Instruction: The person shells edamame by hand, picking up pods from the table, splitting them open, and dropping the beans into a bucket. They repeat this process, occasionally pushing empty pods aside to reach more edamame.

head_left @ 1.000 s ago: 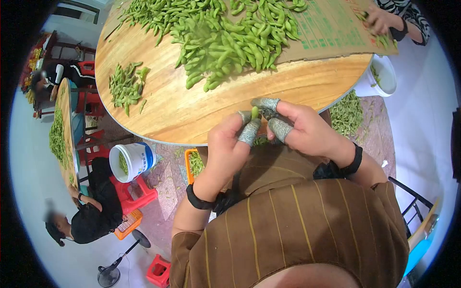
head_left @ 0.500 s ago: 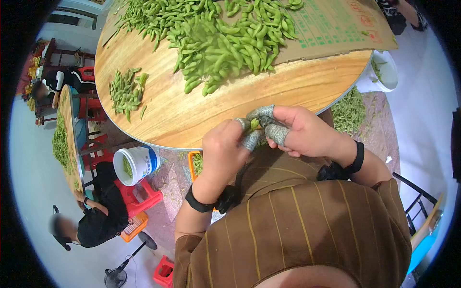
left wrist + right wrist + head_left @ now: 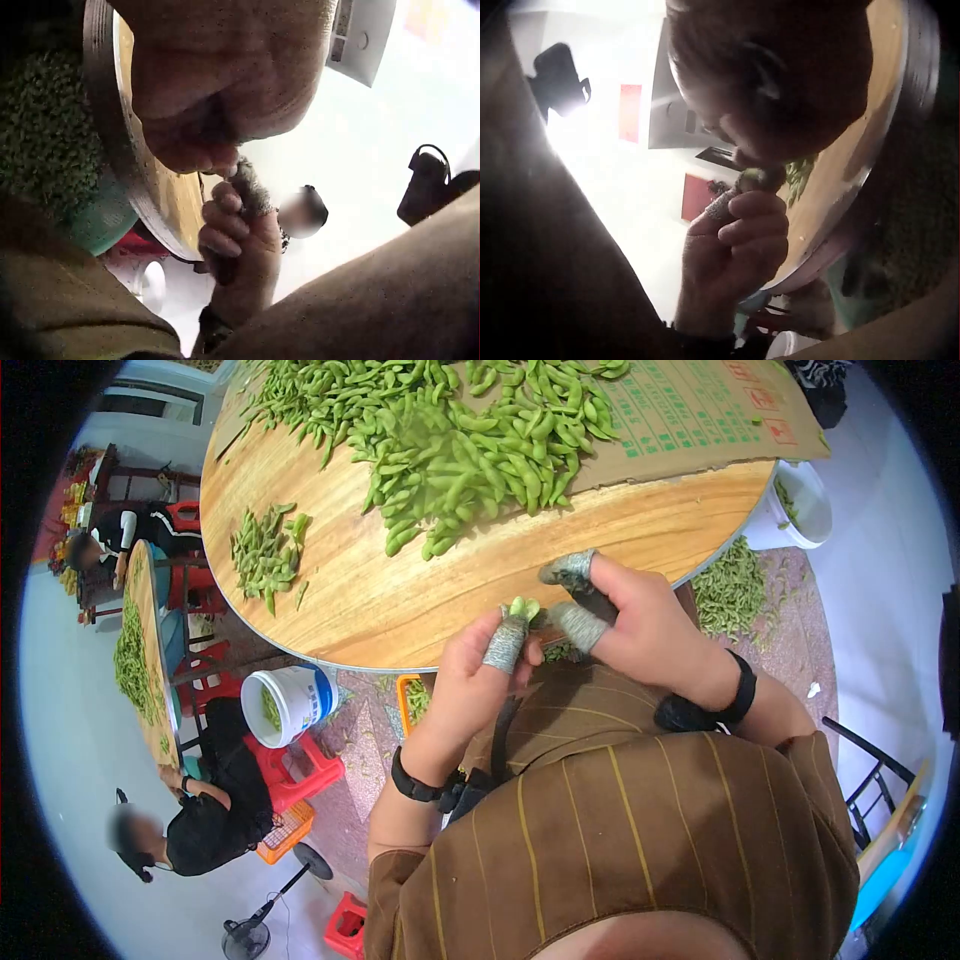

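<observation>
My left hand (image 3: 478, 668) pinches a green pod (image 3: 520, 606) between wrapped thumb and finger, beyond the near table edge; the pod looks split. In the right wrist view, the left hand (image 3: 739, 244) has the pod (image 3: 751, 178) at its fingertips. My right hand (image 3: 650, 618) is just to the right, its wrapped thumb and forefinger apart, with the thumb tip close beside the pod. Nothing can be clearly made out between them. A large heap of green pods (image 3: 480, 455) lies on the round wooden table (image 3: 400, 610), and a smaller pile (image 3: 268, 552) at left.
Printed cardboard (image 3: 690, 420) lies under part of the heap. White buckets stand at left (image 3: 292, 702) and right (image 3: 805, 510) of the table. Pods lie on the floor (image 3: 730, 595) at right. Two seated people, another table (image 3: 165, 705), red stools (image 3: 300, 775) and a fan (image 3: 245, 938) are at left.
My right thumb and forefinger have spread apart, and the forefinger has moved up and right, off the pod. The pod in my left hand now looks split. The person at upper right has largely left view.
</observation>
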{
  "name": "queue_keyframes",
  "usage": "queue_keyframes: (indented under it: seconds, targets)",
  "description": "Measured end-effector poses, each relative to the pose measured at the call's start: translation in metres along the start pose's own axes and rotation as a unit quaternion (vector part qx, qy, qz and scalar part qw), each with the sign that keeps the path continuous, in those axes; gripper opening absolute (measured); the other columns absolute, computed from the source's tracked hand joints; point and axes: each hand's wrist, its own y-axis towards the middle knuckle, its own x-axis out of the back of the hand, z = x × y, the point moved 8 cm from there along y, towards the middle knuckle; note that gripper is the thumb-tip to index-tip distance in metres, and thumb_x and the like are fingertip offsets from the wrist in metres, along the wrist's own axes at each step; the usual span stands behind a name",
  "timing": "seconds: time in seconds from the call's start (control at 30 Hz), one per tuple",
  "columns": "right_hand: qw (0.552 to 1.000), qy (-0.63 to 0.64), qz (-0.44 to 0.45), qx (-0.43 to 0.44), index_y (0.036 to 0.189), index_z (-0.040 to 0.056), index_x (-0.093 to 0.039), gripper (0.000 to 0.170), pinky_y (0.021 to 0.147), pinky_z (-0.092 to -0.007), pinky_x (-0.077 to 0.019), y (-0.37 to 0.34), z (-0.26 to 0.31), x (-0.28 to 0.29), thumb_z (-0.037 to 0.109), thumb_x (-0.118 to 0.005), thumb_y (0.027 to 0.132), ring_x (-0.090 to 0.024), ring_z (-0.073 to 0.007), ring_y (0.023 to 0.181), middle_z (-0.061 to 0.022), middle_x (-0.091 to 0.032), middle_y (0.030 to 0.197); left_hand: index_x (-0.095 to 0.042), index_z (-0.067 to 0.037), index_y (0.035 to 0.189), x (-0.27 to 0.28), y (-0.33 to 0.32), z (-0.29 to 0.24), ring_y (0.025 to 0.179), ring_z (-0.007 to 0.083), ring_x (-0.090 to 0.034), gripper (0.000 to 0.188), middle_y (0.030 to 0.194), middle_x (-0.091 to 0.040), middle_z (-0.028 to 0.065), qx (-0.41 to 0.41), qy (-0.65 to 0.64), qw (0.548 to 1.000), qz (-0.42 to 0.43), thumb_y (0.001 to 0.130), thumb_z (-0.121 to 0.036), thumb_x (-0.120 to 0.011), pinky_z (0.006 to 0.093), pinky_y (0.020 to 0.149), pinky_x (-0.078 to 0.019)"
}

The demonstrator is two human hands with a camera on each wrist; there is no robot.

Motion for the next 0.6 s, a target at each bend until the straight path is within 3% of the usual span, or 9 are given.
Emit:
queue_keyframes:
  seconds: [0.03,0.1,0.13,0.23,0.33,0.4,0.47,0.53,0.6]
  targets:
    - [1.000,-0.001,-0.001,-0.001,0.114,0.0049,-0.058,0.027,0.051,-0.0287,-0.0452,0.001,0.000,-0.002,0.015,-0.062,0.089,-0.052,-0.0143,0.055,-0.0022,-0.056,0.075,-0.057,-0.004,0.096,-0.001,-0.001,0.001,0.062,0.0095,-0.052,0.013,0.076,-0.058,0.0027,0.000,0.000,1.000,0.002,0.092,-0.003,-0.045,0.0245,0.059,-0.0450]
    - [0.962,-0.205,-0.016,0.179,0.106,0.0040,-0.059,0.028,0.063,-0.0380,-0.0495,-0.001,0.029,-0.009,0.012,-0.068,0.080,-0.058,-0.0283,0.069,-0.0095,-0.058,0.079,-0.056,-0.001,0.093,-0.006,-0.003,-0.004,0.065,0.0205,-0.057,0.013,0.075,-0.058,0.0105,-0.051,0.188,0.981,0.015,0.083,0.003,-0.047,0.0311,0.064,-0.0469]
    - [0.962,-0.207,-0.017,0.179,0.106,0.0040,-0.059,0.028,0.063,-0.0380,-0.0495,-0.001,0.027,-0.009,0.012,-0.068,0.080,-0.058,-0.0283,0.069,-0.0095,-0.058,0.079,-0.056,-0.001,0.093,-0.006,-0.005,-0.005,0.065,0.0205,-0.057,0.013,0.075,-0.058,0.0105,-0.053,0.188,0.981,0.017,0.083,0.003,-0.047,0.0311,0.064,-0.0469]
    - [0.960,-0.237,0.073,0.134,0.097,0.0046,-0.059,0.028,0.065,-0.0413,-0.0494,0.000,0.015,-0.020,0.013,-0.070,0.072,-0.058,-0.0348,0.076,-0.0144,-0.058,0.083,-0.052,0.002,0.090,-0.016,-0.019,-0.016,0.083,0.0450,-0.055,0.018,0.081,-0.056,0.0249,-0.138,0.333,0.931,0.055,0.073,0.006,-0.049,0.0427,0.072,-0.0455]
    - [0.949,-0.245,0.148,0.135,0.084,0.0042,-0.054,0.026,0.065,-0.0416,-0.0505,-0.011,0.019,-0.037,0.015,-0.072,0.069,-0.060,-0.0344,0.078,-0.0141,-0.058,0.082,-0.053,0.002,0.089,-0.026,-0.030,-0.021,0.083,0.0455,-0.055,0.017,0.082,-0.055,0.0251,-0.151,0.398,0.900,0.099,0.073,0.006,-0.050,0.0430,0.072,-0.0454]
    - [0.956,-0.245,0.124,0.104,0.083,0.0028,-0.054,0.022,0.067,-0.0433,-0.0502,-0.012,0.011,-0.041,0.015,-0.069,0.071,-0.060,-0.0352,0.078,-0.0146,-0.058,0.082,-0.055,0.001,0.092,-0.022,-0.034,-0.020,0.076,0.0360,-0.059,0.016,0.080,-0.059,0.0189,-0.199,0.434,0.874,0.088,0.078,0.004,-0.050,0.0387,0.068,-0.0465]
    - [0.973,-0.195,0.105,0.064,0.087,0.0032,-0.058,0.022,0.066,-0.0427,-0.0493,-0.007,0.005,-0.036,0.014,-0.069,0.072,-0.059,-0.0350,0.078,-0.0142,-0.059,0.085,-0.057,0.000,0.096,0.000,-0.030,0.004,0.069,0.0198,-0.060,0.014,0.079,-0.061,0.0096,-0.027,0.185,0.980,0.071,0.084,0.002,-0.049,0.0302,0.062,-0.0467]
    - [0.986,-0.141,0.083,0.022,0.092,0.0035,-0.062,0.023,0.065,-0.0422,-0.0484,-0.004,-0.004,-0.032,0.014,-0.069,0.072,-0.058,-0.0348,0.079,-0.0138,-0.059,0.087,-0.058,0.000,0.096,0.018,-0.029,0.005,0.067,0.0142,-0.058,0.014,0.077,-0.061,0.0055,-0.028,0.114,0.993,0.012,0.086,0.001,-0.048,0.0267,0.060,-0.0462]
    - [0.982,-0.150,0.072,0.089,0.095,0.0035,-0.063,0.024,0.065,-0.0421,-0.0488,-0.009,0.001,-0.034,0.011,-0.067,0.074,-0.059,-0.0346,0.079,-0.0129,-0.060,0.090,-0.058,-0.001,0.096,0.031,-0.029,0.008,0.065,0.0086,-0.056,0.014,0.076,-0.061,0.0015,-0.028,0.044,0.998,-0.045,0.088,0.000,-0.048,0.0233,0.058,-0.0456]
